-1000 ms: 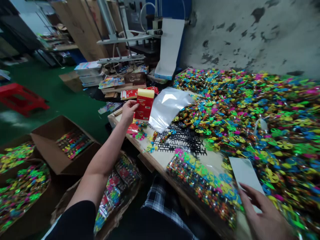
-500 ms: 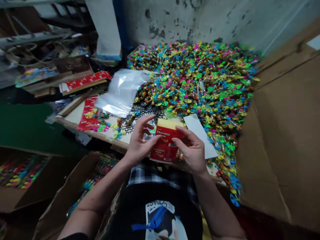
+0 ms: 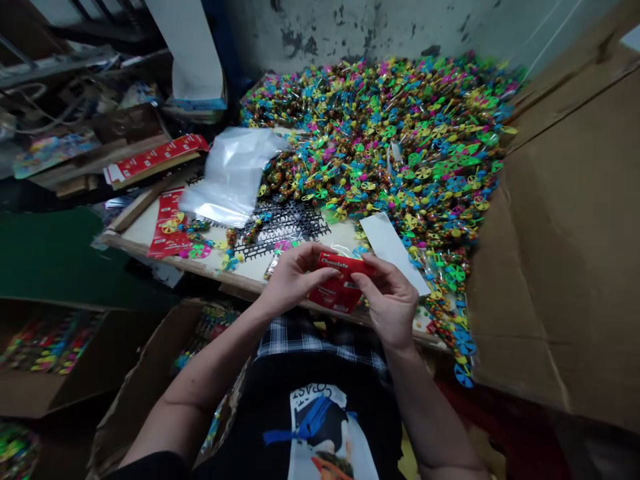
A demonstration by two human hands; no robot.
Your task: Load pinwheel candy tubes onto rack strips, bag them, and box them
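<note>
Between my two hands is a red printed card (image 3: 336, 293) with the word "Chocolate" on it, held over the table's front edge. My left hand (image 3: 299, 275) pinches its left side, thumb on the front face. On the right side, my right hand (image 3: 387, 293) grips it with thumb and fingers. A white paper strip (image 3: 393, 250) lies just beyond my right hand. Close past my left hand, a clear packet with a pink piece (image 3: 284, 247) rests on the table. The back of the card is hidden from me.
Small packets with colourful plastic wheels (image 3: 390, 147) are heaped across the table to the wall. Clear plastic bags (image 3: 233, 175) and red printed cards (image 3: 166, 227) lie left. Cardboard boxes stand at right (image 3: 555, 267) and lower left (image 3: 133, 380).
The yellow upper edge of the card no longer shows; the card looks shorter and folded over. My left hand has closed onto its left side. The view has shifted slightly.
</note>
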